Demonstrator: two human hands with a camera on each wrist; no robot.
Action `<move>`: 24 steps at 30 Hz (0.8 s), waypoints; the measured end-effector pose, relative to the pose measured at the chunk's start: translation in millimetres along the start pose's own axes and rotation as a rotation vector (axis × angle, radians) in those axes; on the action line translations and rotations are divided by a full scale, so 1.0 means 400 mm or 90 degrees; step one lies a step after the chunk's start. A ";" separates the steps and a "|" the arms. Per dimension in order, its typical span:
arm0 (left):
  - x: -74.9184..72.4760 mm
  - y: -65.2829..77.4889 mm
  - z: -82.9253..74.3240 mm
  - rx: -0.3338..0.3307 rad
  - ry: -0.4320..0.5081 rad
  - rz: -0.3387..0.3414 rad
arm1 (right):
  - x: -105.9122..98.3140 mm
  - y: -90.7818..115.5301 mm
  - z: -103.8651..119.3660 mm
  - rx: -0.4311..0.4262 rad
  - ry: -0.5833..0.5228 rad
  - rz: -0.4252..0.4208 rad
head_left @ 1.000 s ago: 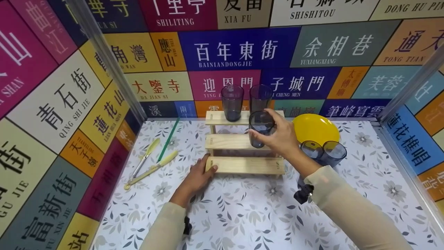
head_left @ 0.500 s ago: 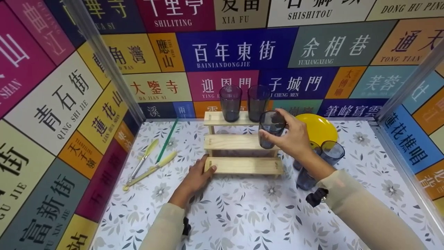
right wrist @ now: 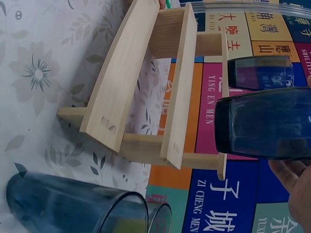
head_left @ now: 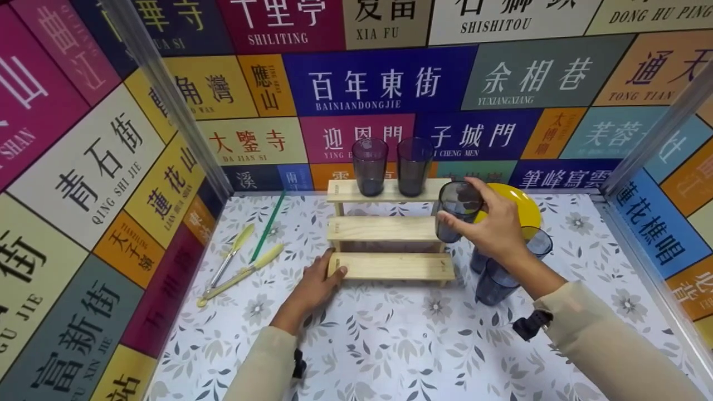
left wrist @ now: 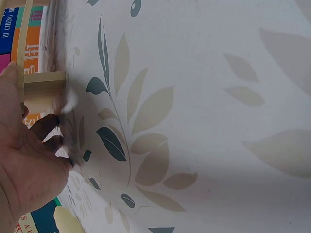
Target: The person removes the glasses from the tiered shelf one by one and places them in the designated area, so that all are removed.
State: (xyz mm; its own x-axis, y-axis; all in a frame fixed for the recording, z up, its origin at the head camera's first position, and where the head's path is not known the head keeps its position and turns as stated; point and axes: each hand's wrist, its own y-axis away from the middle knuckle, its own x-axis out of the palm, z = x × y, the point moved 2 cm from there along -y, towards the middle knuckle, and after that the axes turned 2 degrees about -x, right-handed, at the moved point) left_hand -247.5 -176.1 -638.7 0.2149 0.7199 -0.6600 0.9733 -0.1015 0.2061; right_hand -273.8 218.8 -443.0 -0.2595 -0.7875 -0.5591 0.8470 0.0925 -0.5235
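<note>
A three-step wooden display rack [head_left: 390, 267] stands on the floral cloth. My left hand [head_left: 320, 284] holds the left end of its lowest step, thumb on top and fingers along the side; in the left wrist view that hand [left wrist: 34, 160] shows beside the rack's wood. My right hand [head_left: 498, 223] grips a smoky blue drinking glass [head_left: 457, 214], upright in the air by the rack's right end. Two similar glasses stand on the top step, the left glass [head_left: 370, 167] and the right glass [head_left: 414, 167]. The right wrist view shows the held glass [right wrist: 267, 126] large and close.
Right of the rack are several more smoky glasses [head_left: 496, 284], partly behind my right forearm. A yellow plate [head_left: 521, 203] lies behind them. Yellow-tipped tongs [head_left: 239, 273] and a green straw-like stick [head_left: 269, 225] lie left of the rack. Printed panels [head_left: 384, 83] wall the table.
My right hand has carried its glass rightward, from in front of the top step's right glass to beyond the rack's right end. My left hand has stayed on the rack.
</note>
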 end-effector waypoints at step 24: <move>-0.003 0.004 -0.004 0.001 0.011 -0.003 | -0.130 0.081 -0.060 0.004 0.046 -0.046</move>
State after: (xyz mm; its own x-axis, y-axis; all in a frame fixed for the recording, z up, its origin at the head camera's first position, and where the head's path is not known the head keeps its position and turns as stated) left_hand -246.3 -176.2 -636.3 0.2091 0.7324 -0.6480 0.9743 -0.0993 0.2022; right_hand -244.1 277.5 -446.2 -0.3529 -0.7455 -0.5654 0.8275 0.0334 -0.5605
